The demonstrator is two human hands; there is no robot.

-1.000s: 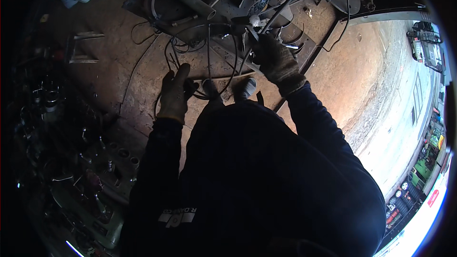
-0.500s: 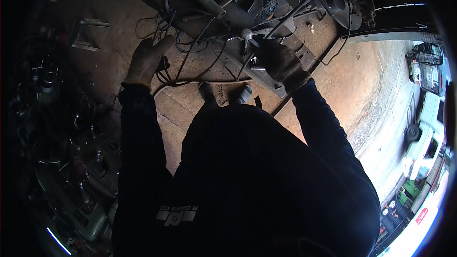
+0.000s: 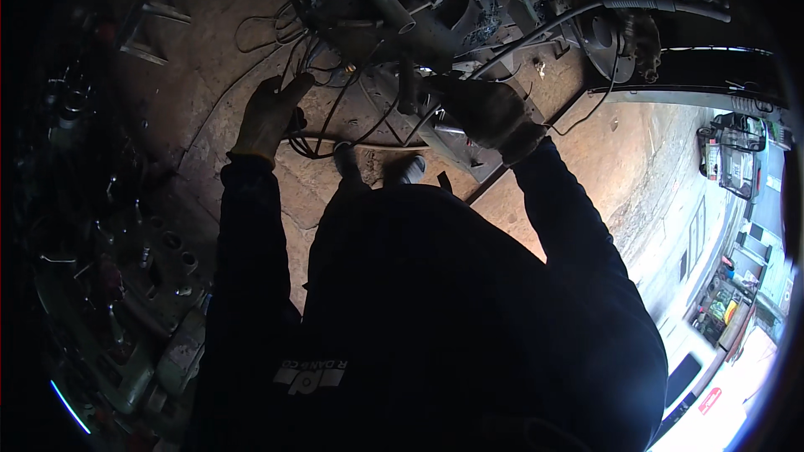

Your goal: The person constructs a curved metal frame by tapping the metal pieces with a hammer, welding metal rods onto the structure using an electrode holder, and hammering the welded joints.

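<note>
My left hand [image 3: 270, 115], in a pale work glove, is closed around some dark cables [image 3: 299, 130], whose loops hang beside it. Its fingertips are near the tangled wires at the metal frame. My right hand [image 3: 496, 115], in a dark, worn glove, is closed on a hammer-like tool with a short, dark cylindrical head [image 3: 408, 89]. That head stands over a long metal piece [image 3: 461, 151]; whether they touch cannot be seen. Most of the tool's handle is hidden by the glove. Beyond both hands lies a dark metal assembly [image 3: 385, 4] with a pipe stub.
A thick hose [image 3: 536, 29] crosses the assembly on the right. A pale hose [image 3: 377, 146] lies by my feet. A U-shaped metal frame [image 3: 149, 33] is on the floor at far left. Machinery with levers [image 3: 117, 318] stands at lower left. Vehicles [image 3: 737, 155] are outside, right.
The cylindrical tool head has come into sight left of my right hand, over where a pale round knob showed. My left hand has shifted slightly right, and the view has turned slightly.
</note>
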